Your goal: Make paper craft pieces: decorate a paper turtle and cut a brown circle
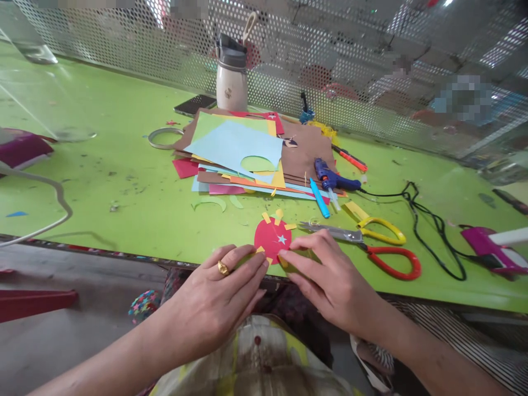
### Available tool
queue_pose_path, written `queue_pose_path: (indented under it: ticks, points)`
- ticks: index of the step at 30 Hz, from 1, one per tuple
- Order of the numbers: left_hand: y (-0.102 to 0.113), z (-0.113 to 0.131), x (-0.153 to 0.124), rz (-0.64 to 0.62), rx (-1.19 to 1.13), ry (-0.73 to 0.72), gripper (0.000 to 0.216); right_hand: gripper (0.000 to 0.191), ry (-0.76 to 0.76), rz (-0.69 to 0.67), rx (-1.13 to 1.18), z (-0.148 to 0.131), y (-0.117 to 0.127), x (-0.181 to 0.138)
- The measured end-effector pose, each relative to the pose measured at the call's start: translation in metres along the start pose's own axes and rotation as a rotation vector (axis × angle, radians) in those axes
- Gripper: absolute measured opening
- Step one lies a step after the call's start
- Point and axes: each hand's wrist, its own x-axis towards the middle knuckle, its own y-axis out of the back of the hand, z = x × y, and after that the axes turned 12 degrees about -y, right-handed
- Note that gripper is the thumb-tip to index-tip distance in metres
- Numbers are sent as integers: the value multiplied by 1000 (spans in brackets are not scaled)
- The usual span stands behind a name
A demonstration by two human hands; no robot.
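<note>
A red paper circle (270, 234) lies flat near the front edge of the green table, with small yellow paper strips (266, 218) set around its rim and a pale star (282, 238) on its face. My left hand (229, 283) rests at the circle's lower left, fingers stretched out, a gold ring on one of them. From the lower right my right hand (324, 275) touches the rim with its fingertips, its fingers apart. Just beyond the right hand lie scissors (363, 236) with one yellow and one red handle.
Stacked coloured paper (231, 143) fills the table's middle, with a blue glue gun (334, 179) and a blue pen (319, 198) at its right. Behind stand a white bottle (231, 82) and a perforated metal screen (165, 55). A black cord (421, 231) trails on the right; a tape roll (165, 138) lies left.
</note>
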Motion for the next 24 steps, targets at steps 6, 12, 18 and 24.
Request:
queue_pose_path:
  ticks: [6,12,18,24]
  points:
    - [-5,3,0,32,50,14,32,30,-31,-50,6,1,-1,-3]
    - [-10,7,2,73,83,48,27,31,-20,-46,-23,0,-3,-2]
    - [-13,10,2,103,85,76,26,30,-62,-43,-74,-9,-2,-1]
    - [-14,12,2,117,103,116,25,29,-65,-87,-93,-11,-2,3]
